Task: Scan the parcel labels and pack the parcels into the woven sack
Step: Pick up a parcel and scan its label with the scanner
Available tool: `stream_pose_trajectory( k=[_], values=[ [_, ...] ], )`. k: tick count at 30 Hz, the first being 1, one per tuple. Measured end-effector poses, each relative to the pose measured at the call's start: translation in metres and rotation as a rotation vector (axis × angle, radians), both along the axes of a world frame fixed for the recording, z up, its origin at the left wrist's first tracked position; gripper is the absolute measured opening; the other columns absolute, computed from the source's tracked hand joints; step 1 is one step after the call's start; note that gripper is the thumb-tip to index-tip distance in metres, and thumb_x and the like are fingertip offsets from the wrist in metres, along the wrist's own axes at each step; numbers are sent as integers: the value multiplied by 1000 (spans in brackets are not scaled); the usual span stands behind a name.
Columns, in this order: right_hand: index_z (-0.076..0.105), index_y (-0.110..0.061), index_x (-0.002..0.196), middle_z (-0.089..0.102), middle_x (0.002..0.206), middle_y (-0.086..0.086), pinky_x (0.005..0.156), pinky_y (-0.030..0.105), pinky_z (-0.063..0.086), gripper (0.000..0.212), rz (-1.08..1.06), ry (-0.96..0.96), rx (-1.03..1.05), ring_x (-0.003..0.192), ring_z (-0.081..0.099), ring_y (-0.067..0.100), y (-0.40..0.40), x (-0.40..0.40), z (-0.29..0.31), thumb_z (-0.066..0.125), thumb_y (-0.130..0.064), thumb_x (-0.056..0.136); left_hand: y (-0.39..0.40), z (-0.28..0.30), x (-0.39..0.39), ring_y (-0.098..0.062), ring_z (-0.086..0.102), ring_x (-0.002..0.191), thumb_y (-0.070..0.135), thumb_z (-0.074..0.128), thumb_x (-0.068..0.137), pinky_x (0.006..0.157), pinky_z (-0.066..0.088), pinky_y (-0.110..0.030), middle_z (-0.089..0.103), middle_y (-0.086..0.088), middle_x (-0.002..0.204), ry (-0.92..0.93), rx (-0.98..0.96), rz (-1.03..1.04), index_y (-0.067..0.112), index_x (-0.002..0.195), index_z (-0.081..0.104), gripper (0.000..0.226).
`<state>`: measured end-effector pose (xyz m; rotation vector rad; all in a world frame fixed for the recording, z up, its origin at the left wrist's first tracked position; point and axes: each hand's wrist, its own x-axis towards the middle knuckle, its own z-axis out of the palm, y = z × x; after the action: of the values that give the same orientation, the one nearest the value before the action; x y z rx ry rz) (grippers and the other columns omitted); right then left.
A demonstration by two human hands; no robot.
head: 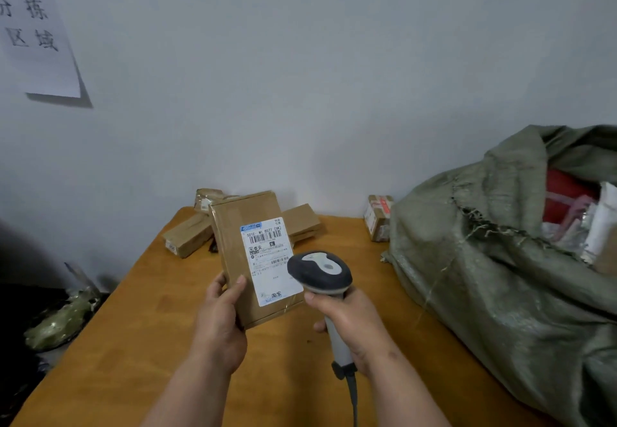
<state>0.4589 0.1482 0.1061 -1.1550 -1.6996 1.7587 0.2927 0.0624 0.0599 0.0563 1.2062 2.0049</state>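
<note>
A flat cardboard parcel (248, 256) is held label-up above the middle of the orange-brown wooden worktop (140, 319), the left hand (220, 319) gripping its near edge. A scanner (322, 276) is gripped by the right hand (350, 323), its head just beside the white label (267, 256). More parcels (190, 234) are stacked along the far edge against a pale wall (300, 76). The green woven sack (500, 276) is slumped open along the right edge. A paper notice (36, 39) is fixed to the wall.
</note>
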Motion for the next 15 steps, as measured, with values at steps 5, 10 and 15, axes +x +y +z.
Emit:
stream_pose_trajectory(
  k=[5,10,15],
  values=[
    [72,-25,107,75,95,-9,61,19,52,26,-102,57,60,66,69,6,2,24,18,80,-28,83,28,28,22,-26,70,104,15,53,100,76,56,-39,74,-6,114,42,79,-147,22,137,54,38],
    [65,-21,124,71,110,-5,59,12,51,48,-311,169,125,84,70,10,3,53,46,83,-27,80,58,72,46,-22,74,97,8,43,102,62,60,-31,73,-7,118,105,218,-316,23,134,56,38],
    [64,-19,119,75,96,-2,71,28,54,49,-595,256,209,77,73,10,14,93,76,85,-32,77,90,116,94,-23,72,104,3,44,100,74,61,-37,72,-4,120,249,320,-483,29,142,43,49]
  ],
)
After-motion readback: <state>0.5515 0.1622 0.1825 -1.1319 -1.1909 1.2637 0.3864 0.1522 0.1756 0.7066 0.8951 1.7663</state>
